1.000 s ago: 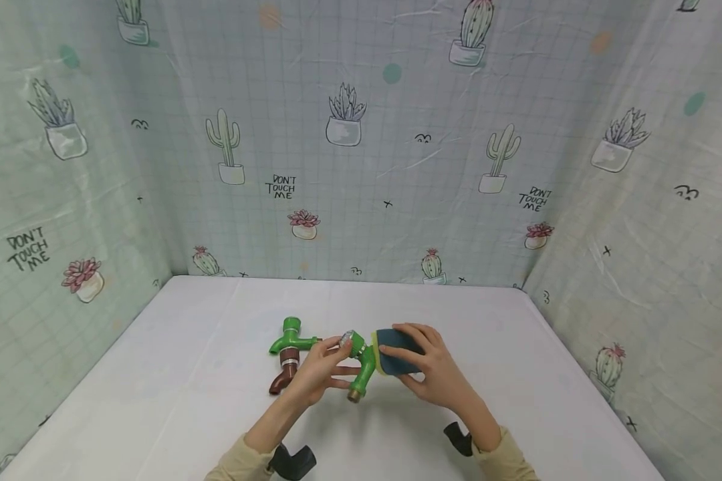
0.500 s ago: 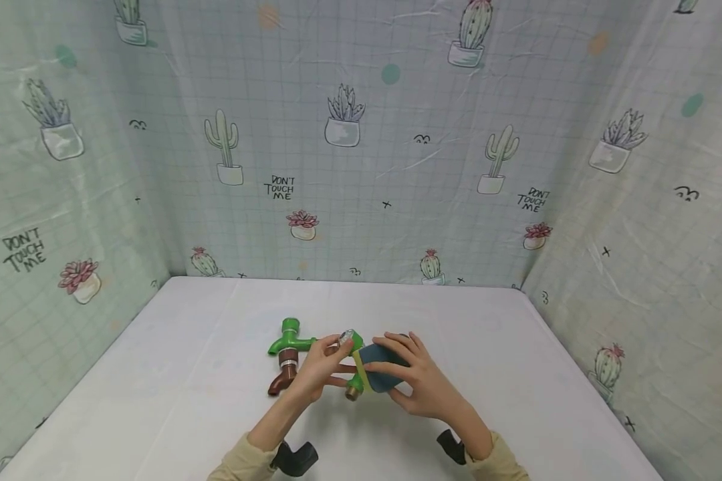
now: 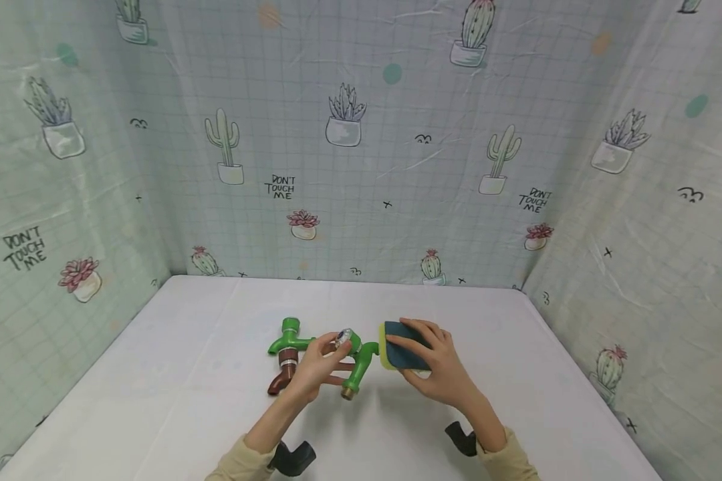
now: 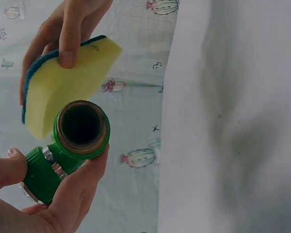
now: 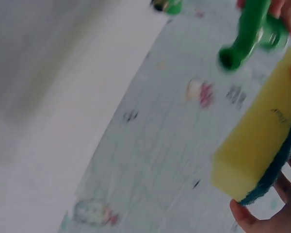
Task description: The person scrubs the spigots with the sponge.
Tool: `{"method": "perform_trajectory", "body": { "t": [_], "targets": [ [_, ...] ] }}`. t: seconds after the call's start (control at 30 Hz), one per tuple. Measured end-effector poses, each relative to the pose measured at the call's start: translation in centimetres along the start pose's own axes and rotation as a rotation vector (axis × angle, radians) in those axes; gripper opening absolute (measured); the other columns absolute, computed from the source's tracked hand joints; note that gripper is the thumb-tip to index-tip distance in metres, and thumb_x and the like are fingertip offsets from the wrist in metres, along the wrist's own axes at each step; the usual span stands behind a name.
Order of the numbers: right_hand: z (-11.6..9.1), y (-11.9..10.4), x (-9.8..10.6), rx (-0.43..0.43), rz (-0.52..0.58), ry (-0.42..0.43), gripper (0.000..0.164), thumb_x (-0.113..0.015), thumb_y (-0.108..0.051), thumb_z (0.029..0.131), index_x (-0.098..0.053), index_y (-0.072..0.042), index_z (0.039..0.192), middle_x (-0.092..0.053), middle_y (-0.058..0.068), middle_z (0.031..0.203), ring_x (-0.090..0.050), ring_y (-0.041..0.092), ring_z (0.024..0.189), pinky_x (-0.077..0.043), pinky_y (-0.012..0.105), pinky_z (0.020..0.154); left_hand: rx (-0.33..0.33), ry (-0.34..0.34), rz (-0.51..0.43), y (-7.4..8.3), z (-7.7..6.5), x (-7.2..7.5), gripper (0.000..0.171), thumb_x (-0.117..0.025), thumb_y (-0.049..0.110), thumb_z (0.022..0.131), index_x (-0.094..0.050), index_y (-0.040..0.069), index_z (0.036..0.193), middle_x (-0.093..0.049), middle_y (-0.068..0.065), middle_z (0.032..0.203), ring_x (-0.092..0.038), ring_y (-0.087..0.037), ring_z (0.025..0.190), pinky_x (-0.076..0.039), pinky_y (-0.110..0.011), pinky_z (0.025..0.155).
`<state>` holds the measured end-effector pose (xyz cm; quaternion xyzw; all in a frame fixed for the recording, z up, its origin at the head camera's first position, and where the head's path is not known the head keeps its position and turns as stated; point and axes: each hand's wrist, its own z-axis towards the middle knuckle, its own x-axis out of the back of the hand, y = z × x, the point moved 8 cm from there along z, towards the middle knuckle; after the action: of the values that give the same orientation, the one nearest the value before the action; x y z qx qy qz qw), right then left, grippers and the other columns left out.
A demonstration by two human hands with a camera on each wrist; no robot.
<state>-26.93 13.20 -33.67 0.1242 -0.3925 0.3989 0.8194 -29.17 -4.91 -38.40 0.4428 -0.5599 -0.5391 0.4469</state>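
In the head view my left hand (image 3: 317, 367) pinches a green tap (image 3: 359, 371) by its clear-capped knob end and holds it up over the table. Its brass-coloured threaded end points down, while in the left wrist view that round opening of the tap (image 4: 41, 174) faces the camera. My right hand (image 3: 439, 364) grips a sponge (image 3: 404, 347) with a dark blue-green scouring side and a yellow foam side. Thumb and fingers press its opposite faces. The foam faces the tap; in the right wrist view a gap shows between the sponge (image 5: 259, 131) and the tap (image 5: 250, 31).
On the white table (image 3: 216, 374) a second green tap (image 3: 290, 337) lies behind my left hand, with a brown spout-like piece (image 3: 286, 374) in front of it. Black devices (image 3: 295, 458) sit at both wrists. Cactus-print cloth (image 3: 361, 167) hangs around the back and sides.
The sponge first moved left over the tap's body, covering part of it, then came back right and up, away from it. My left hand keeps the tap, now tilted slightly differently.
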Motion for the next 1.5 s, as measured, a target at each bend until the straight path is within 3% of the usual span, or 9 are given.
{"method": "perform_trajectory", "body": {
  "t": [0.13, 0.43, 0.57, 0.73, 1.03, 1.17, 1.3, 1.4, 1.5],
  "targets": [
    [0.5, -1.6, -1.1, 0.031, 0.021, -0.044, 0.053, -0.066, -0.035, 0.077, -0.047, -0.035, 0.127, -0.043, 0.003, 0.133, -0.038, 0.021, 0.115, -0.036, 0.045, 0.078, -0.022, -0.016, -0.005, 0.5, 0.0, -0.5, 0.049, -0.052, 0.027, 0.09, -0.041, -0.002, 0.128, -0.05, -0.029, 0.117, -0.065, -0.035, 0.087, -0.056, -0.04, 0.062],
    [0.3, 0.3, -0.3, 0.033, -0.138, -0.002, 0.063, -0.075, -0.021, 0.064, -0.052, -0.033, 0.122, -0.045, 0.008, 0.13, -0.038, 0.026, 0.114, -0.033, 0.046, 0.077, -0.006, 0.0, -0.029, 0.6, -0.3, 0.0, 0.049, -0.051, 0.028, 0.091, -0.04, -0.003, 0.127, -0.051, -0.029, 0.117, -0.064, -0.036, 0.089, -0.056, -0.04, 0.062],
    [0.3, -1.6, 0.1, 0.126, -0.108, 0.016, 0.065, -0.075, -0.022, 0.062, -0.052, -0.032, 0.122, -0.044, 0.009, 0.132, -0.037, 0.027, 0.117, -0.032, 0.048, 0.081, 0.033, 0.013, -0.068, 0.1, -0.1, 0.5, 0.052, -0.051, 0.03, 0.09, -0.039, -0.002, 0.128, -0.051, -0.028, 0.119, -0.063, -0.036, 0.091, -0.056, -0.039, 0.064],
    [0.1, -4.2, -1.0, 0.25, -0.067, -0.031, 0.065, -0.074, -0.024, 0.061, -0.051, -0.035, 0.122, -0.042, 0.009, 0.133, -0.035, 0.027, 0.12, -0.032, 0.052, 0.086, 0.049, -0.012, -0.082, 0.1, 0.0, 0.5, 0.055, -0.049, 0.035, 0.091, -0.038, -0.003, 0.129, -0.049, -0.029, 0.121, -0.063, -0.036, 0.093, -0.056, -0.039, 0.065],
    [-0.2, -1.5, -0.4, 0.172, -0.257, 0.074, 0.065, -0.076, -0.021, 0.055, -0.057, -0.032, 0.115, -0.047, 0.012, 0.126, -0.039, 0.03, 0.113, -0.031, 0.054, 0.081, 0.077, 0.002, -0.101, -0.2, -0.2, 0.5, 0.051, -0.046, 0.032, 0.093, -0.039, -0.005, 0.128, -0.047, -0.03, 0.123, -0.062, -0.037, 0.094, -0.056, -0.04, 0.064],
    [-0.3, -1.9, 0.0, 0.147, -0.172, 0.084, 0.061, -0.073, -0.022, 0.058, -0.055, -0.031, 0.116, -0.045, 0.011, 0.127, -0.037, 0.029, 0.113, -0.029, 0.05, 0.08, 0.088, 0.033, -0.105, -0.3, -0.1, 0.6, 0.051, -0.047, 0.032, 0.092, -0.04, -0.005, 0.127, -0.048, -0.029, 0.122, -0.06, -0.038, 0.097, -0.056, -0.041, 0.065],
    [-0.5, -3.8, -0.6, 0.213, -0.047, 0.026, 0.062, -0.073, -0.025, 0.061, -0.053, -0.033, 0.119, -0.043, 0.008, 0.13, -0.035, 0.026, 0.115, -0.029, 0.046, 0.081, 0.094, 0.024, -0.098, -0.3, 0.1, 0.3, 0.054, -0.048, 0.034, 0.091, -0.039, -0.004, 0.128, -0.048, -0.029, 0.123, -0.06, -0.037, 0.098, -0.056, -0.04, 0.065],
    [-0.6, -4.4, -1.3, 0.241, -0.068, -0.016, 0.065, -0.075, -0.028, 0.06, -0.052, -0.035, 0.12, -0.043, 0.007, 0.129, -0.035, 0.025, 0.115, -0.031, 0.045, 0.081, 0.087, 0.003, -0.086, -0.2, 0.1, 0.0, 0.055, -0.049, 0.033, 0.091, -0.037, -0.005, 0.13, -0.047, -0.031, 0.123, -0.061, -0.036, 0.096, -0.056, -0.039, 0.065],
    [-0.6, -3.2, -1.4, 0.21, -0.141, 0.004, 0.066, -0.077, -0.027, 0.057, -0.054, -0.036, 0.118, -0.045, 0.007, 0.128, -0.037, 0.025, 0.114, -0.031, 0.047, 0.081, 0.088, -0.004, -0.09, -0.3, 0.1, -0.2, 0.054, -0.048, 0.033, 0.091, -0.037, -0.005, 0.129, -0.049, -0.031, 0.121, -0.062, -0.036, 0.093, -0.056, -0.04, 0.065]
  ]
}}
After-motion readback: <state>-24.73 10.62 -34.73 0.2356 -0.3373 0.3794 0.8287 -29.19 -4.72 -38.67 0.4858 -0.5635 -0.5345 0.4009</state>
